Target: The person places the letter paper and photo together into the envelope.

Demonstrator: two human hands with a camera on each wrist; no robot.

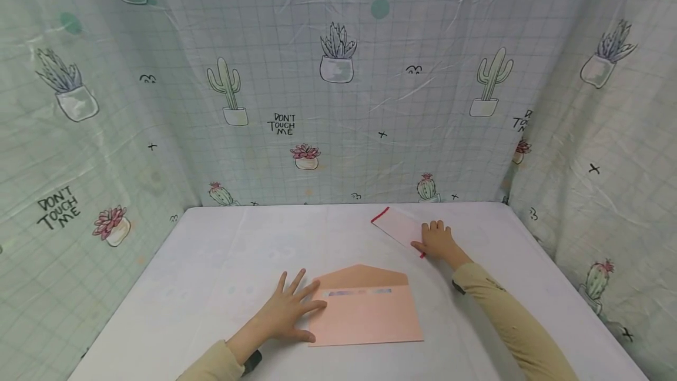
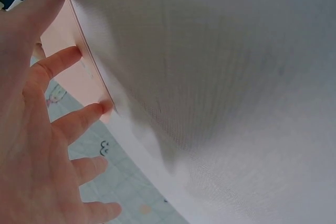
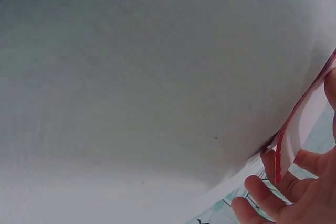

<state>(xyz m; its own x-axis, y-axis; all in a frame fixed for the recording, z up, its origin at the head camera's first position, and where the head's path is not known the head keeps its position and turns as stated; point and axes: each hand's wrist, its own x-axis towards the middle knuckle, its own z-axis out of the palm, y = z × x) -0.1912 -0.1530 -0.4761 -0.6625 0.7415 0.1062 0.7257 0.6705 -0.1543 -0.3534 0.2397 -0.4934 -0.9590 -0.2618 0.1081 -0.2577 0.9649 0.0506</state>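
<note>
A salmon-pink paper envelope (image 1: 367,319) lies on the table, its pointed flap (image 1: 359,276) spread open away from me. Just below the flap's fold shows a thin strip of blue-purple print (image 1: 359,292). My left hand (image 1: 285,310) rests with spread fingers at the envelope's left edge; in the left wrist view, fingertips (image 2: 102,109) touch that edge. Farther back on the right, my right hand (image 1: 440,243) holds a pale paper slip (image 1: 399,229) with red ends by its near end. In the right wrist view, the slip's red edge (image 3: 286,129) bends up between thumb and fingers.
The white-covered table (image 1: 222,269) spreads around both hands. Behind it and at both sides hangs a curtain (image 1: 338,110) printed with cacti and potted plants. A dark band (image 1: 252,363) sits at the left wrist.
</note>
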